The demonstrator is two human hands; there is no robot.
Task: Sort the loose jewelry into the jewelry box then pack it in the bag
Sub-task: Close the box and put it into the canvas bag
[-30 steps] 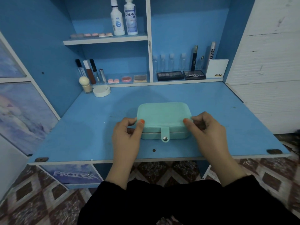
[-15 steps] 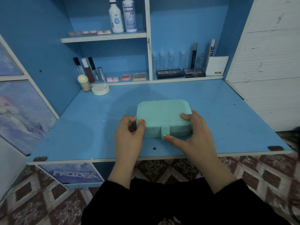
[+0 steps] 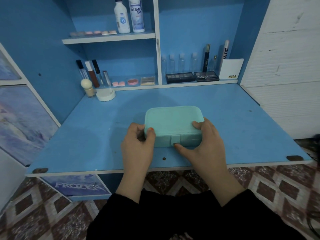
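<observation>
Item: jewelry box (image 3: 173,122), mint green, lid down, lying flat near the front middle of the blue tabletop (image 3: 242,127).
Left hand (image 3: 138,148): fingers curled round the box's left end, thumb on the lid edge (likely steadying it).
Right hand (image 3: 206,144): fingers hooked over the right lid corner, thumb tip touching the snap tab (image 3: 175,140) on the front wall, seemingly to work the clasp.
Loose jewelry and bag: none in view.
Cosmetics (image 3: 207,76) stand on the shelf (image 3: 199,82) behind.

jewelry box (image 3: 173,121) inside: hidden under closed lid
bottles (image 3: 137,16), tops: cut by upper edge
snap (image 3: 175,143): half covered by right hand (image 3: 207,144)
</observation>
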